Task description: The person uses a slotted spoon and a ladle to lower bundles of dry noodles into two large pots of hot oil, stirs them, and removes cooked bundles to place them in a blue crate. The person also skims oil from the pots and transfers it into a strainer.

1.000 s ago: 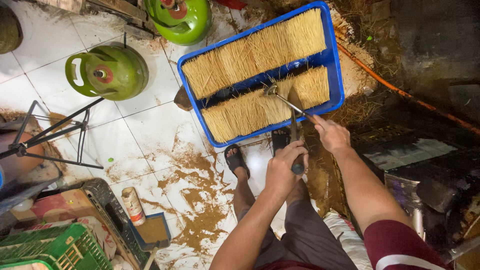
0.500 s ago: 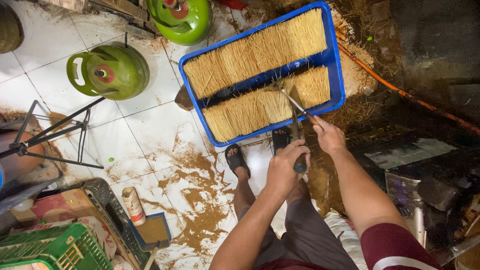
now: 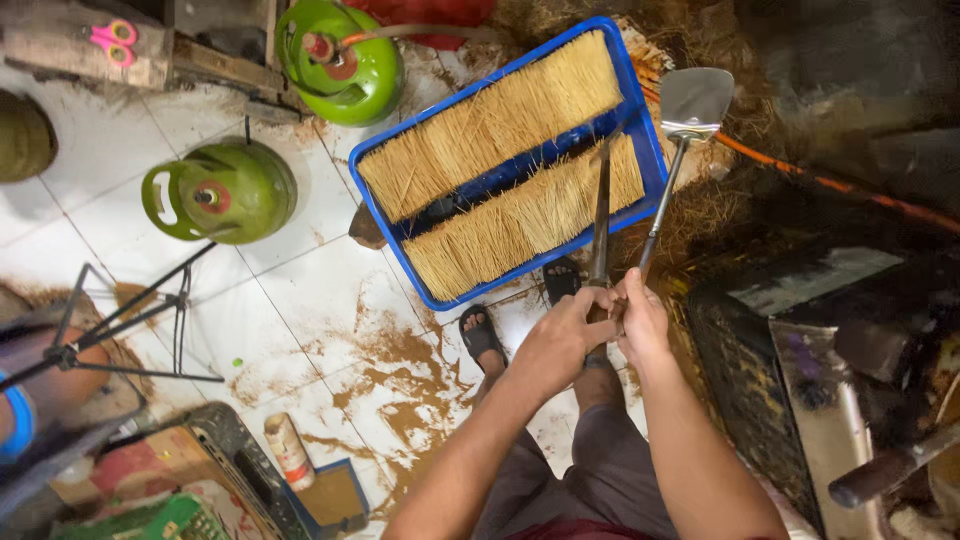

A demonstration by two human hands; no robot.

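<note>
A blue plastic tray (image 3: 372,172) lies on the tiled floor with two rows of straw-coloured thin strands (image 3: 500,130) in it. My left hand (image 3: 555,340) grips the handle of a long dark metal tool (image 3: 601,205) that points up over the tray's lower row. Pressed against it, my right hand (image 3: 645,320) holds a long-handled steel spatula (image 3: 694,100). The spatula's blade is raised beyond the tray's right edge. My sandalled feet (image 3: 482,335) stand just below the tray.
Two green gas cylinders (image 3: 225,190) (image 3: 340,60) sit on the left, with a black metal stand (image 3: 120,330) below them. Crates (image 3: 215,470) fill the lower left. Pink scissors (image 3: 112,38) lie on a wooden box. An orange hose (image 3: 830,185) and dark metal equipment (image 3: 800,370) crowd the right. Brown spill stains the tiles (image 3: 400,380).
The spatula has lifted off the tray's lower row and swung out to the right of the tray. Both hands have drawn close together.
</note>
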